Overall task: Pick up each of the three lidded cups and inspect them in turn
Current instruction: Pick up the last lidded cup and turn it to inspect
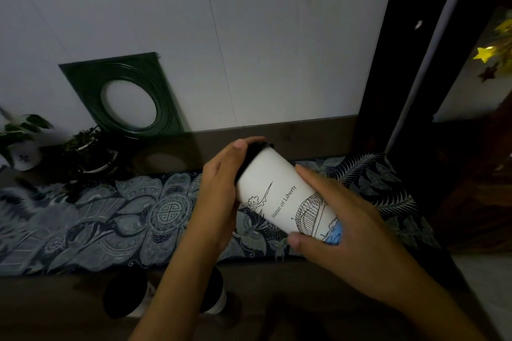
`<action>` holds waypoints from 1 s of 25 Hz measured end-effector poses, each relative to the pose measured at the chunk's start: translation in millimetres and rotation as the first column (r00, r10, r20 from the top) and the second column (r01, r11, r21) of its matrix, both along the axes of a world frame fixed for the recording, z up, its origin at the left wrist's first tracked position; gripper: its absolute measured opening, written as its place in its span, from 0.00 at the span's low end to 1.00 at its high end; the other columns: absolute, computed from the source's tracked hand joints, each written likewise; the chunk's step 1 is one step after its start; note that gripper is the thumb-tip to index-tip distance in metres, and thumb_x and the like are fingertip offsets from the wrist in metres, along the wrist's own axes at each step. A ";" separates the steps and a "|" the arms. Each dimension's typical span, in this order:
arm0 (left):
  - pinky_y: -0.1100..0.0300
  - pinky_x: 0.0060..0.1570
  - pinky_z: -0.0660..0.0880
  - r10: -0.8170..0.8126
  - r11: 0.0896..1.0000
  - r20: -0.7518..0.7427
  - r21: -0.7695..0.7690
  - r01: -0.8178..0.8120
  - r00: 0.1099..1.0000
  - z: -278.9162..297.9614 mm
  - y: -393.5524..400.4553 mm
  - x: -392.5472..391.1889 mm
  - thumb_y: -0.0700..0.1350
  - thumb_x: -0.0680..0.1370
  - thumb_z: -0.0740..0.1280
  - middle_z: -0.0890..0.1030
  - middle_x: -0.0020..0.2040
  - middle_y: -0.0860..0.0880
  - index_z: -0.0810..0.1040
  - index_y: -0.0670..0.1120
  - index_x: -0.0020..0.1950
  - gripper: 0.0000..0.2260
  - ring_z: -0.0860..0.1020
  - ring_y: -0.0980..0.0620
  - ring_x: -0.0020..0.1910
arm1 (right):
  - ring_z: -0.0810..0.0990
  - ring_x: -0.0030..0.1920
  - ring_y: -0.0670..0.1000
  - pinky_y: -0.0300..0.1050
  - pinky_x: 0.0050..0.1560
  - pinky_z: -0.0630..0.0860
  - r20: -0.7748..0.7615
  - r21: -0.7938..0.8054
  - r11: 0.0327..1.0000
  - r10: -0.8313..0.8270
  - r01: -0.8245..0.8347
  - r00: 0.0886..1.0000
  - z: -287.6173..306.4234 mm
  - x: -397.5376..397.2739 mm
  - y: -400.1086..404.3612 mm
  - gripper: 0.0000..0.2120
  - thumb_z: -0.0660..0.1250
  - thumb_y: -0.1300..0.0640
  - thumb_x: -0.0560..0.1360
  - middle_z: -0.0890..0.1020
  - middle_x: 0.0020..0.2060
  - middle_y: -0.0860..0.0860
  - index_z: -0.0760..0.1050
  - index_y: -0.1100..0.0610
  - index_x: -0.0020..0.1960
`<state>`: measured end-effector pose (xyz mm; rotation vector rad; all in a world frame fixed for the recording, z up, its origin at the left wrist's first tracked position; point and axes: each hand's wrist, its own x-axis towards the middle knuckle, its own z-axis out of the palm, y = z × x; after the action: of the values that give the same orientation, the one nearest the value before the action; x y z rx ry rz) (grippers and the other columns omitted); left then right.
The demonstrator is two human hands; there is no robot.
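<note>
The fingers of the left hand (219, 188) are curled round the black lid (253, 153) end of a white lidded cup (285, 196), the thumb lying over the lid's edge; the fingers of the right hand (338, 227) are wrapped round the base end, thumb at the bottom rim; the cup is thus grasped by both hands and held tilted, lid toward 11 o'clock and base toward 5 o'clock, in the air above a patterned runner (110, 216). Two further cups are seen standing at 7 o'clock, near the frame's lower edge: a left cup (124, 295) and a second cup (216, 296) partly hidden by the left forearm. The task is judged to be in progress: one cup is under inspection; which of the others has been examined cannot be told. On the held cup the words "Statue of Liberty" are read beside line drawings; a blue patch is shown near the base.
</note>
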<state>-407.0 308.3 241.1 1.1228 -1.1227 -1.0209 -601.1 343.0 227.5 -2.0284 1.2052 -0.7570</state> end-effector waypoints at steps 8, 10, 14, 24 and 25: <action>0.48 0.58 0.79 -0.036 0.999 -0.010 -0.036 0.035 0.999 2.1 3.5 2.6 0.55 0.77 0.62 0.86 0.56 0.46 0.84 0.48 0.58 0.17 0.84 0.47 0.56 | 0.84 0.31 0.50 0.39 0.27 0.76 0.607 0.582 0.759 -0.167 -0.291 0.777 6.6 1.4 4.1 0.10 0.70 0.48 0.73 0.84 0.45 0.59 0.81 0.50 0.52; 0.47 0.55 0.80 -0.006 1.000 -0.010 -0.009 0.006 1.000 1.6 2.7 2.4 0.54 0.77 0.61 0.87 0.54 0.46 0.84 0.49 0.56 0.17 0.84 0.47 0.54 | 0.84 0.50 0.46 0.41 0.42 0.80 0.400 0.369 0.925 -0.065 -0.095 0.914 8.2 0.8 2.5 0.28 0.73 0.40 0.66 0.80 0.61 0.44 0.69 0.31 0.64; 0.49 0.54 0.81 -0.002 1.000 -0.030 0.024 0.003 1.000 0.2 3.7 5.1 0.55 0.77 0.61 0.87 0.54 0.47 0.85 0.51 0.55 0.17 0.85 0.47 0.54 | 0.76 0.61 0.44 0.47 0.55 0.79 0.073 -0.047 0.998 -0.038 0.042 0.997 -6.1 4.5 4.2 0.38 0.70 0.34 0.64 0.73 0.64 0.35 0.58 0.28 0.70; 0.42 0.53 0.78 0.018 0.999 -0.071 0.052 -0.014 0.997 0.8 6.5 8.0 0.57 0.76 0.63 0.86 0.53 0.40 0.86 0.50 0.51 0.16 0.83 0.40 0.53 | 0.85 0.43 0.47 0.43 0.37 0.81 0.450 0.445 0.894 -0.175 -0.050 0.876 6.6 16.6 15.8 0.28 0.70 0.40 0.71 0.84 0.54 0.46 0.69 0.40 0.69; 0.44 0.50 0.78 0.037 0.997 -0.064 0.071 -0.033 0.997 1.4 5.9 8.2 0.58 0.76 0.64 0.85 0.51 0.39 0.86 0.51 0.49 0.15 0.82 0.41 0.50 | 0.83 0.49 0.43 0.41 0.44 0.81 0.227 0.263 0.962 -0.139 0.077 0.964 6.9 15.9 16.8 0.33 0.70 0.38 0.70 0.80 0.58 0.40 0.62 0.35 0.72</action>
<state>-398.8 314.2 242.6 1.1529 -1.0183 -1.0694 -585.2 359.8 234.5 -1.6224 1.2096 -0.8330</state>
